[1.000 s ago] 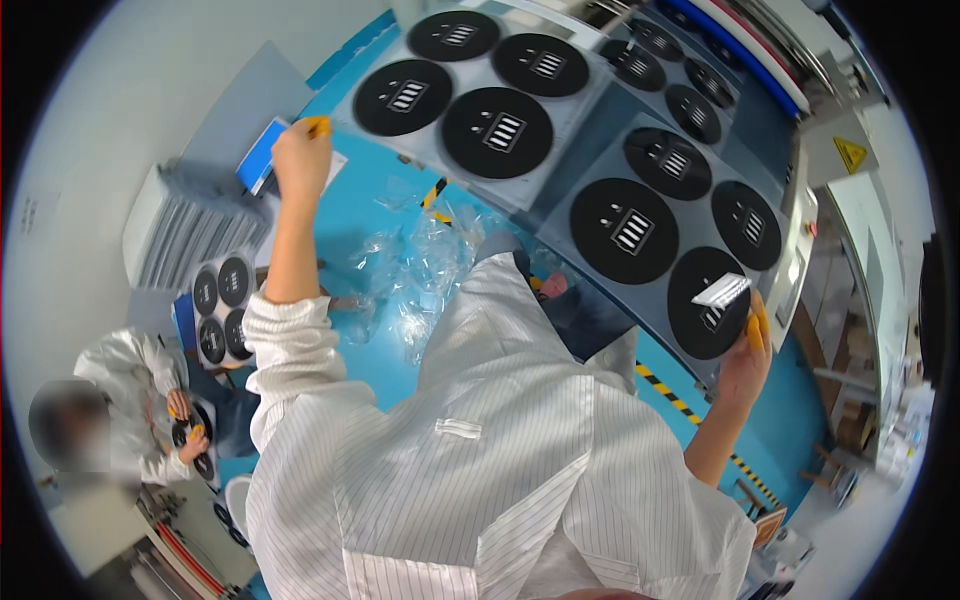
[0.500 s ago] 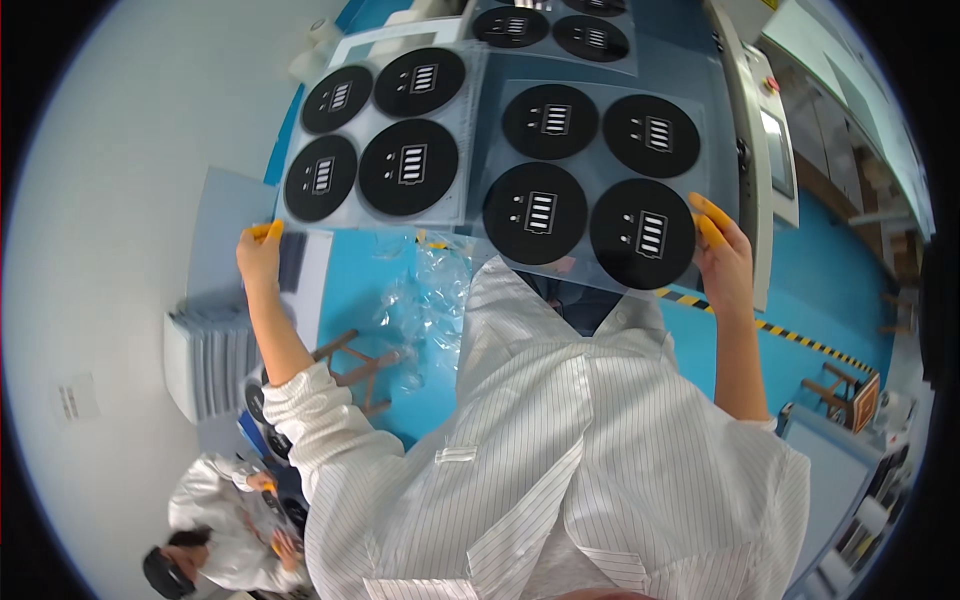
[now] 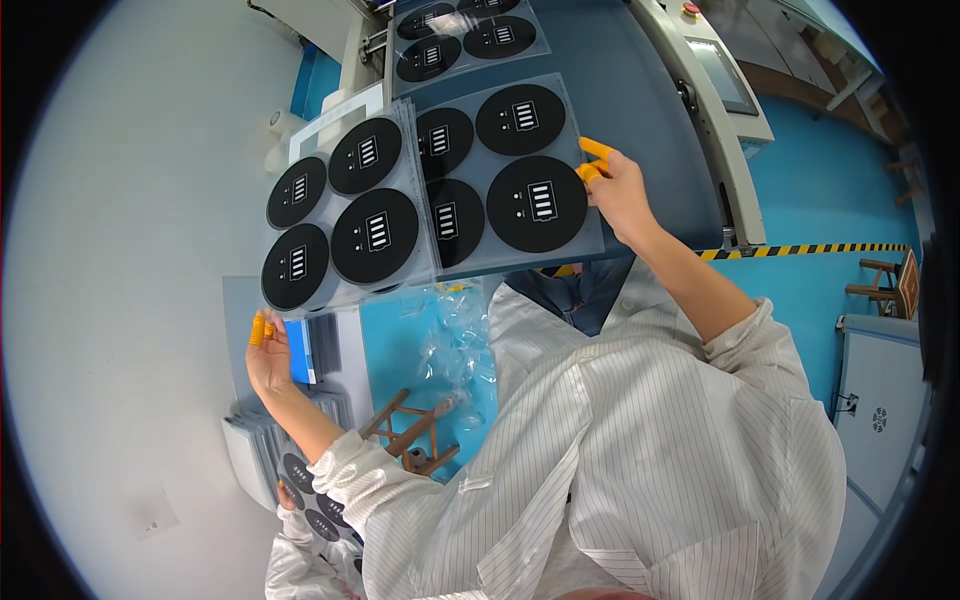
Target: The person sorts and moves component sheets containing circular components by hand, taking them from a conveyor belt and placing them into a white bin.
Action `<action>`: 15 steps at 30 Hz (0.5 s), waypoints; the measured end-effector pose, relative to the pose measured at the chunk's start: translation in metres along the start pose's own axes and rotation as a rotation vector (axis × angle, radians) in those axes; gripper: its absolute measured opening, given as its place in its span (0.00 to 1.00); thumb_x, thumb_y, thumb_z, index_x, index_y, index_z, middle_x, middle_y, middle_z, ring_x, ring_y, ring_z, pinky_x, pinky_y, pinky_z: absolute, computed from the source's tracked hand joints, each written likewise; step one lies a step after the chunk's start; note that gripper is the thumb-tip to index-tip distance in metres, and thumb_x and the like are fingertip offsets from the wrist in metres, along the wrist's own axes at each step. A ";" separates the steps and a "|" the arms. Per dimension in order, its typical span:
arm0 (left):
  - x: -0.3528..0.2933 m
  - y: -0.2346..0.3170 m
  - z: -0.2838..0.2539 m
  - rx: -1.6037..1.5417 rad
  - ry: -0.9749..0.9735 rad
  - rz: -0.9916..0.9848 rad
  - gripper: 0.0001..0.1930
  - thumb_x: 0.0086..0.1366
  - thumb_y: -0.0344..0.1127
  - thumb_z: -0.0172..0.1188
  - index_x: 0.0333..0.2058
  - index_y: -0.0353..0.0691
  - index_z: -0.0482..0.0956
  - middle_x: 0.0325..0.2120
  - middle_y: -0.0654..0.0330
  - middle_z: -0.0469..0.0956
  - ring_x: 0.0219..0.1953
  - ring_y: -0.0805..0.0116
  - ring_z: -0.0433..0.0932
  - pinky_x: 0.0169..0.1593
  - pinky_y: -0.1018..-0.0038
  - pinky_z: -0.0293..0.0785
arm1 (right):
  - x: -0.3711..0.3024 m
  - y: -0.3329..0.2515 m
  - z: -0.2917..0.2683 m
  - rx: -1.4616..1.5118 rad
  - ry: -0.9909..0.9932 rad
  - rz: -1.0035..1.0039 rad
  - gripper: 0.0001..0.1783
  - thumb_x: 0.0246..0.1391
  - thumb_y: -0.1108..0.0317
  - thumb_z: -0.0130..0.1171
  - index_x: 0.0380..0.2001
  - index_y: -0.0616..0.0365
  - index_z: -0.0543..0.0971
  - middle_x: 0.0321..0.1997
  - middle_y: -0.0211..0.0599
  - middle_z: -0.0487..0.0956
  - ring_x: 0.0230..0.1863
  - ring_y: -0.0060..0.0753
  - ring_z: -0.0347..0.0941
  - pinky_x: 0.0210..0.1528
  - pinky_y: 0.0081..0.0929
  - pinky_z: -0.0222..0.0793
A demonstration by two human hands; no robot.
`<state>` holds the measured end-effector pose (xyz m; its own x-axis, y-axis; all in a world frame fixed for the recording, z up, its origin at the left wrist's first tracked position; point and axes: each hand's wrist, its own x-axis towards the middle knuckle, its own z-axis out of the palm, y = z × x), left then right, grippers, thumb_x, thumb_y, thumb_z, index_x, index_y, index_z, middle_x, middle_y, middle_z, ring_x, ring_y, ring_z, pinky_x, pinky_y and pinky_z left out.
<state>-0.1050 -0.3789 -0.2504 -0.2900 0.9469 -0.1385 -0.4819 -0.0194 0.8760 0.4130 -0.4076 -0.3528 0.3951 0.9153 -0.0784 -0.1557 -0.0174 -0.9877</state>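
My right hand [image 3: 618, 195], with yellow finger covers, pinches the right edge of a clear plastic sheet [image 3: 594, 232] bearing several large black discs with white battery symbols. That sheet's left part lies under a stack of like sheets [image 3: 425, 235]. At the stack's near left corner is my left hand [image 3: 268, 355], also in yellow finger covers, its fingertips drawn together at the corner. Their exact contact there is hard to make out. Both the sheet and the stack rest at the near end of a dark conveyor belt [image 3: 650, 130].
Farther up the belt lies another disc sheet [image 3: 470, 45]. A control panel [image 3: 720, 75] with a red button flanks the belt. Below left are a wooden stool [image 3: 410, 435], crumpled clear plastic [image 3: 455, 350], a grey-white stack [image 3: 255, 450] and a co-worker's sleeve [image 3: 300, 550] beside more discs.
My right hand has drawn the sheet leftward, so it now overlaps the stack's right side. My left hand and the stack's corner sit lower in view, which has turned and shifted.
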 end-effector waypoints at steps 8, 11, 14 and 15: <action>-0.007 -0.003 0.013 -0.235 -0.060 -0.014 0.15 0.62 0.28 0.44 0.45 0.23 0.65 0.37 0.49 0.70 0.39 0.62 0.71 0.48 0.70 0.71 | 0.045 -0.018 0.005 -0.596 0.077 -0.282 0.16 0.46 0.71 0.50 0.36 0.74 0.73 0.32 0.55 0.74 0.30 0.39 0.73 0.34 0.28 0.67; -0.012 -0.005 0.026 -0.205 -0.045 -0.012 0.15 0.62 0.29 0.44 0.45 0.24 0.65 0.40 0.49 0.69 0.41 0.61 0.70 0.50 0.69 0.69 | 0.065 -0.025 0.010 -0.716 0.040 -0.265 0.16 0.47 0.68 0.51 0.34 0.74 0.74 0.30 0.55 0.74 0.30 0.42 0.73 0.33 0.29 0.67; -0.008 -0.003 0.021 -0.214 -0.055 -0.025 0.15 0.62 0.29 0.43 0.45 0.24 0.64 0.41 0.49 0.67 0.43 0.60 0.68 0.51 0.67 0.68 | 0.073 -0.042 0.016 -0.647 -0.070 -0.073 0.18 0.49 0.65 0.50 0.36 0.73 0.74 0.32 0.55 0.75 0.34 0.42 0.74 0.36 0.29 0.66; -0.006 -0.002 0.025 -0.251 -0.070 -0.062 0.15 0.63 0.29 0.43 0.46 0.25 0.64 0.42 0.49 0.67 0.44 0.60 0.68 0.51 0.66 0.67 | 0.083 -0.040 0.011 -0.656 -0.089 -0.075 0.19 0.49 0.64 0.50 0.38 0.74 0.73 0.33 0.55 0.75 0.35 0.42 0.74 0.37 0.30 0.66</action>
<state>-0.0819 -0.3767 -0.2400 -0.1996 0.9686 -0.1482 -0.6891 -0.0312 0.7240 0.4422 -0.3262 -0.3184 0.3025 0.9529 -0.0229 0.4633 -0.1680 -0.8702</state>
